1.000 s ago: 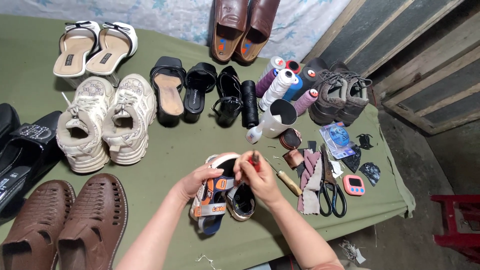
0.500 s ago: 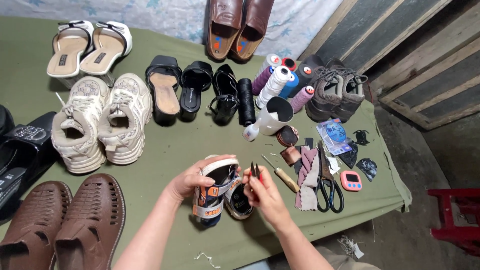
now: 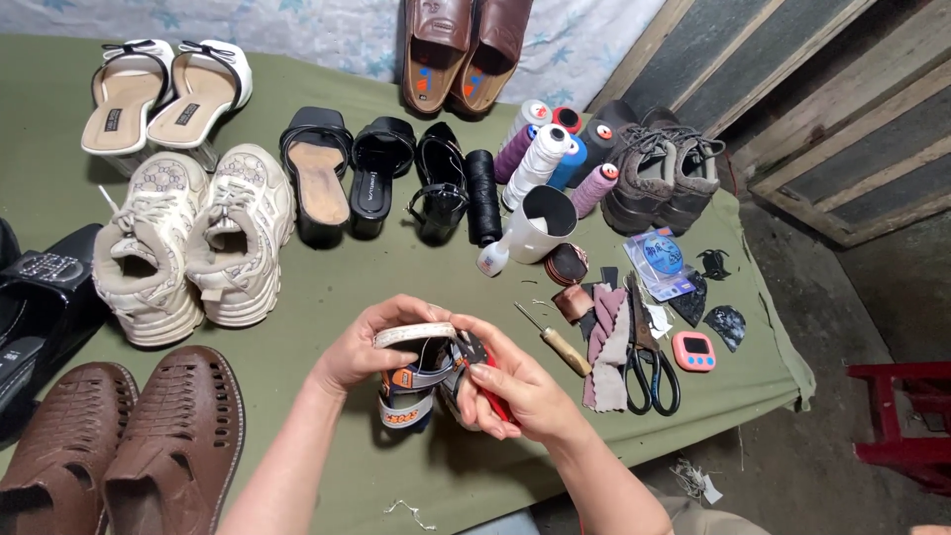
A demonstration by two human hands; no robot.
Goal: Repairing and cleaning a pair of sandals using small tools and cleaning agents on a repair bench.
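My left hand [image 3: 365,349] grips a small child's sandal [image 3: 414,380] with blue, orange and white straps, turned on its side above the green table cloth [image 3: 327,287]. My right hand [image 3: 515,386] holds a red-handled tool [image 3: 492,381], probably pliers, with its dark tip at the sandal's edge. Both hands are close together at the front middle of the table.
Cream sneakers [image 3: 188,243], brown sandals [image 3: 124,446], black sandals [image 3: 342,178], white heels [image 3: 163,94] and brown loafers [image 3: 466,50] lie around. Thread spools [image 3: 550,154], a white cup [image 3: 540,223], an awl [image 3: 555,342], scissors [image 3: 649,362], a pink timer [image 3: 693,350] and grey boots [image 3: 664,168] sit to the right.
The sandal has been turned on its side between the hands. My right hand has moved in close to it with the red-handled tool.
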